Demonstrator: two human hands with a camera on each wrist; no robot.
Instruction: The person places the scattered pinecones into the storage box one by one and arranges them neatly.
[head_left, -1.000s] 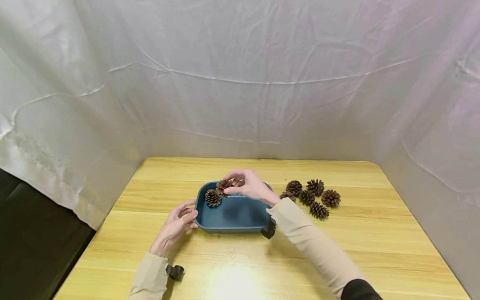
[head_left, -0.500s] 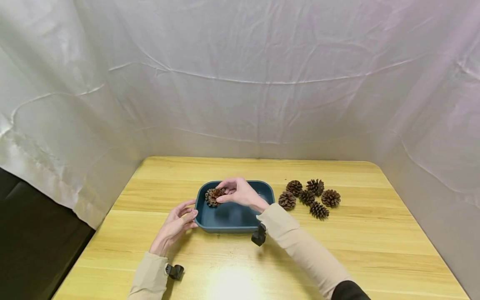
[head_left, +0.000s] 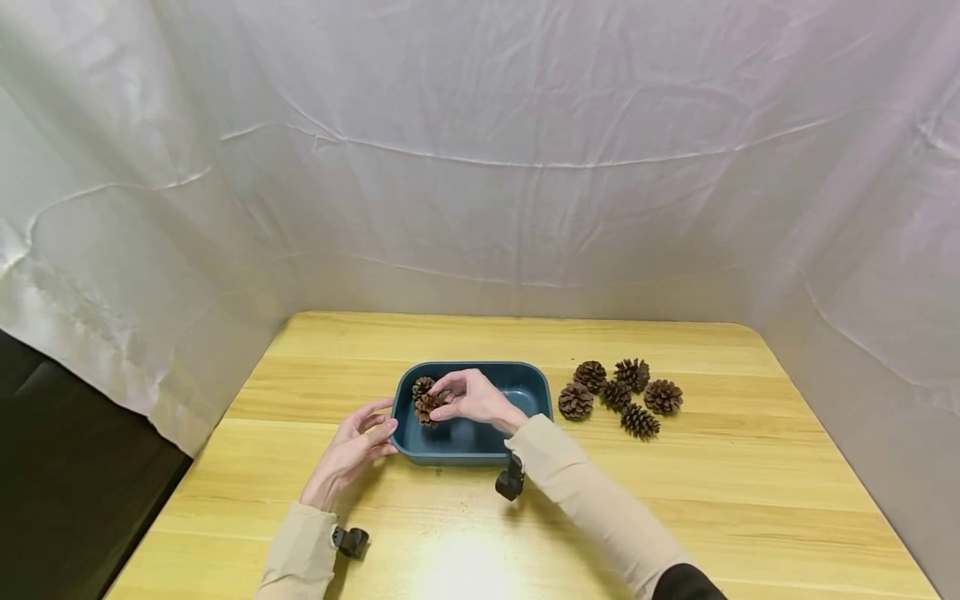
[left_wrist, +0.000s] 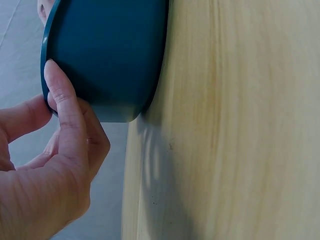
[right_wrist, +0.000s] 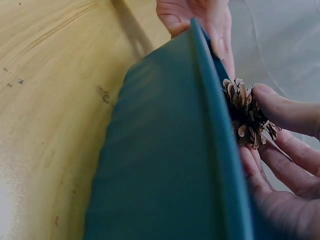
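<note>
A dark teal rectangular tray (head_left: 480,458) with raised walls stands on the table. My left hand (head_left: 358,450) grips its left end, and in the left wrist view the fingers (left_wrist: 60,85) and thumb pinch the rim. Inside the tray's left part, my right hand (head_left: 476,400) holds a brown pine cone (head_left: 427,410) between thumb and fingertips. The right wrist view shows that open-scaled pine cone (right_wrist: 248,112) just past the tray wall (right_wrist: 165,130). Behind it in the tray's left corner lies another pine cone (head_left: 422,387), partly covered by the held one.
Several pine cones (head_left: 617,395) lie grouped on the wooden table (head_left: 720,500) to the right of the tray. Pale cloth (head_left: 525,208) hangs behind the table and along both sides. A dark surface (head_left: 67,467) shows at the far left.
My right hand has moved the pine cone leftward and down, from over the tray's back rim into its left part, in front of the other cone. My left hand keeps its hold on the tray.
</note>
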